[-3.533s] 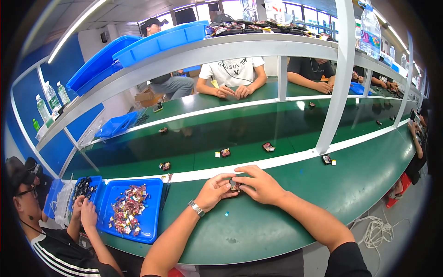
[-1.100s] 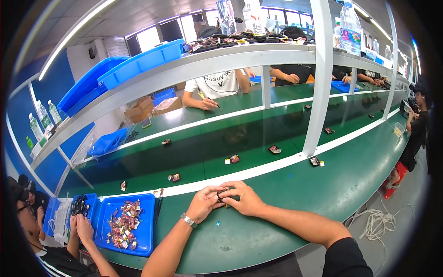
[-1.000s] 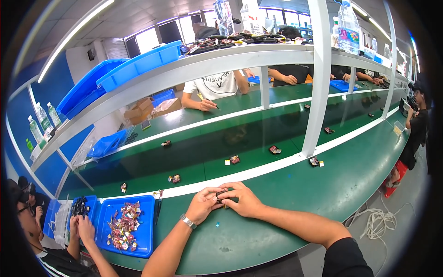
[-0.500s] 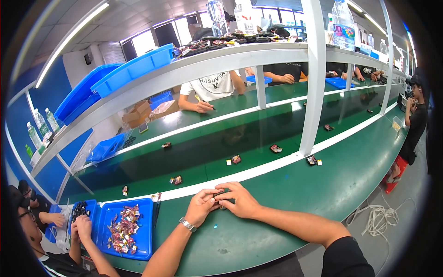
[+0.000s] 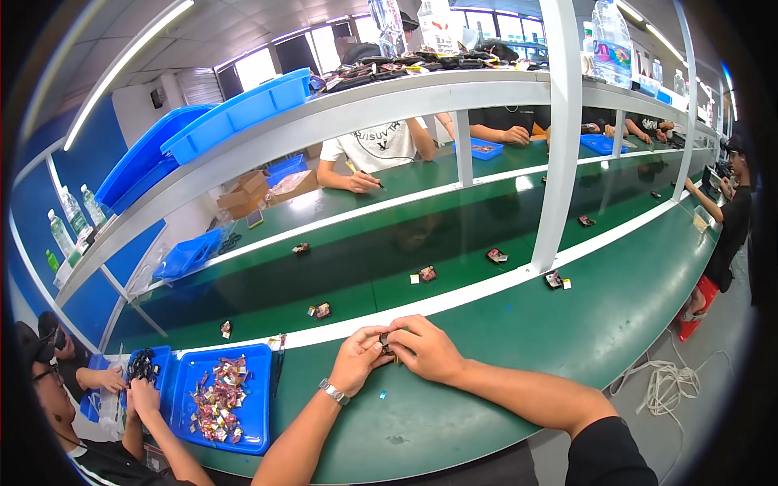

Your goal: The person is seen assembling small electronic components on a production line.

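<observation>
Both my hands meet above the green table (image 5: 502,356), just in front of the white rail. My left hand (image 5: 359,356), with a metal-banded watch (image 5: 333,392) at the wrist, is closed round a small dark part (image 5: 386,343). My right hand (image 5: 425,348) pinches at the same part from the other side, its fingers bent over it. Fingers hide most of the part, so its kind is unclear. Left of my forearm, a blue tray (image 5: 263,405) holds a heap of small reddish parts with white and yellow tags (image 5: 220,405).
Several small tagged parts, one of them dark red (image 5: 497,255), lie along the dark green belt. Another tagged part (image 5: 554,280) sits by the white post (image 5: 551,194). A co-worker's hands (image 5: 144,397) work over black parts at left. Overhead, a shelf (image 5: 421,93) carries blue trays and bottles.
My right fingers have shifted and more of the dark part shows between my hands. The parts on the belt sit slightly farther right. At far right, a person's arm now reaches over the table.
</observation>
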Demonstrator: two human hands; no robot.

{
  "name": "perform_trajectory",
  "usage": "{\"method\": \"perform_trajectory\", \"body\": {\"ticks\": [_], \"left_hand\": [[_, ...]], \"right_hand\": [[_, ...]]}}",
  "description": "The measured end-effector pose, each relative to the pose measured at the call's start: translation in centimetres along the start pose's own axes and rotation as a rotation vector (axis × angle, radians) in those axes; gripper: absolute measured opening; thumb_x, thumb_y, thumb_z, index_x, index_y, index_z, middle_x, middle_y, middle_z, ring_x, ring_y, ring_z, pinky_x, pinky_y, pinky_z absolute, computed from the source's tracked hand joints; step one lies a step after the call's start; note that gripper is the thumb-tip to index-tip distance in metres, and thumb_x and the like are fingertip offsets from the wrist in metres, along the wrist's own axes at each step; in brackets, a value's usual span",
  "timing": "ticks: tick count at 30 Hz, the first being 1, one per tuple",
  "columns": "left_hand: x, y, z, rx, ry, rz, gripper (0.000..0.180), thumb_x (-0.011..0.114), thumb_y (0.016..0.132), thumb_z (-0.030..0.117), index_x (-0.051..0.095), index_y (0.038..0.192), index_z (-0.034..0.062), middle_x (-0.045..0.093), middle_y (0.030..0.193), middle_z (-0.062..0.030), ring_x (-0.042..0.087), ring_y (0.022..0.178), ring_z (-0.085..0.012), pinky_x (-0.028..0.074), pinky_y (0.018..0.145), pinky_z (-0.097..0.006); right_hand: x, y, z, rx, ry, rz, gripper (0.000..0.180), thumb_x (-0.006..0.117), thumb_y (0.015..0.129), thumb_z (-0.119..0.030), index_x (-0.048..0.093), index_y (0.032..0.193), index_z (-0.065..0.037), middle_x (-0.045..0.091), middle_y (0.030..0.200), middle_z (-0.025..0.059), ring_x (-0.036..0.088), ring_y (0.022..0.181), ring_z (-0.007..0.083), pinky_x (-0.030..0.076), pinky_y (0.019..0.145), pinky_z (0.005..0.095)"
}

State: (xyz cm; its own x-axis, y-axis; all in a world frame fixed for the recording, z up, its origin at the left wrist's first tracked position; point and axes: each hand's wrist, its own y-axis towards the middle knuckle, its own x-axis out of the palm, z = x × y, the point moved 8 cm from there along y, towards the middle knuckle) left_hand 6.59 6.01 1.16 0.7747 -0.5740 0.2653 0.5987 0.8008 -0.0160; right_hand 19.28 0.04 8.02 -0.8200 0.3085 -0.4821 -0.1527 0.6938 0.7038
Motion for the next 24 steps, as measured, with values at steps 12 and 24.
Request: {"method": "perform_trajectory", "body": {"ticks": [12, 24], "left_hand": [[0.5, 0.2, -0.1, -0.049, 0.029, 0.017, 0.029, 0.048, 0.098, 0.002, 0.047, 0.126, 0.0011, 0.061, 0.12, -0.0119, 0.061, 0.109, -0.0194, 0.054, 0.094, -0.036], [0.8, 0.2, 0.1, -0.03, 0.015, 0.008, 0.026, 0.046, 0.098, 0.001, 0.049, 0.124, 0.0012, 0.063, 0.116, -0.0102, 0.062, 0.106, -0.0178, 0.054, 0.091, -0.034]], "right_hand": [[0.4, -0.4, 0.0, -0.027, -0.132, 0.012, 0.022, 0.071, 0.076, -0.005, 0.061, 0.095, -0.005, 0.059, 0.105, 0.0099, 0.059, 0.097, 0.0272, 0.052, 0.08, 0.035], [0.5, -0.6, -0.6, -0.099, -0.275, 0.045, 0.018, 0.07, 0.077, -0.008, 0.064, 0.093, -0.002, 0.061, 0.103, 0.008, 0.061, 0.093, 0.0247, 0.055, 0.075, 0.0334]]}}
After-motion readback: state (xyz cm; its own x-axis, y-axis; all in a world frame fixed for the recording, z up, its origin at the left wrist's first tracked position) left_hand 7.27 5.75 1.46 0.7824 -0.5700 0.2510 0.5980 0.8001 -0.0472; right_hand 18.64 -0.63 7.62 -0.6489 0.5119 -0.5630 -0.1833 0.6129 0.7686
